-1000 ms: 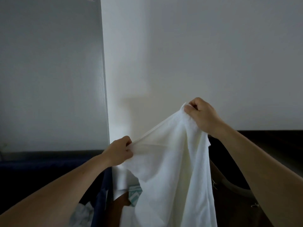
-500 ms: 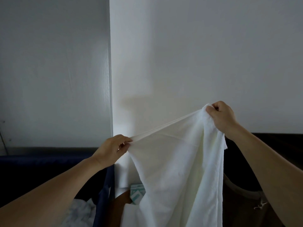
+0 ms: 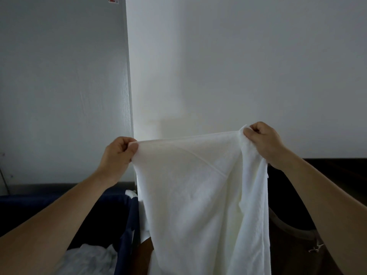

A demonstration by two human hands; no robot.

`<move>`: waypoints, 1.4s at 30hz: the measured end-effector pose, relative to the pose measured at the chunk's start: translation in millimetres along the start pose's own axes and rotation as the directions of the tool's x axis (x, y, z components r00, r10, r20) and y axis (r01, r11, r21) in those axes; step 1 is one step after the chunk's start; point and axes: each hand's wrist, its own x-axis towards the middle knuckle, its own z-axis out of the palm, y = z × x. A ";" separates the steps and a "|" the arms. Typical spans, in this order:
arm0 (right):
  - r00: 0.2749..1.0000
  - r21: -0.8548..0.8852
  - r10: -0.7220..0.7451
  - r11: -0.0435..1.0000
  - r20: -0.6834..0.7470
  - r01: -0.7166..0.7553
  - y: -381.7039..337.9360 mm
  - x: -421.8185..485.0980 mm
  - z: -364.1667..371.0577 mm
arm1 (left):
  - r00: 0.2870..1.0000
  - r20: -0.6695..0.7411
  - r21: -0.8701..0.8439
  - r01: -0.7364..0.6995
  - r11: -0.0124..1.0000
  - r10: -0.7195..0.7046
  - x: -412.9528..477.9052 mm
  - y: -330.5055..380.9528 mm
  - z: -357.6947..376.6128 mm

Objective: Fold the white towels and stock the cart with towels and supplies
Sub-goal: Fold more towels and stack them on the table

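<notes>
White towel [image 3: 198, 195] hangs in the air just right of the navy bin [image 3: 128, 221], its top edge stretched level between both hands. The left hand [image 3: 117, 153] pinches one upper corner and the right hand [image 3: 262, 143] the other, fingers curled tight on the cloth. The side farther from the bin is bunched under that grip, so a fold started now would likely come out crooked. A loosened pinch would drop a corner toward the bin.

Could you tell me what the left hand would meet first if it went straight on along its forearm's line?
Probably the pale wall near its vertical corner edge; the left hand, gripping the white cloth towel, has nothing else ahead, though depth is unclear.
</notes>
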 end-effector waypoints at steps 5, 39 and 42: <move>1.000 0.052 0.006 0.999 -0.001 -0.006 -1.1 2.3 0.8 | 0.987 0.061 -0.186 0.155 0.970 -0.146 -0.4 1.0 -0.9; 0.962 -0.079 -0.254 0.962 0.102 0.262 -15.3 -59.8 75.4 | 0.925 0.298 -0.336 0.333 0.881 -0.236 -46.2 80.1 146.4; 0.962 0.070 -0.194 0.980 0.193 0.184 -17.5 -61.3 73.0 | 0.934 0.304 -0.392 0.303 0.869 -0.188 -49.2 81.2 139.5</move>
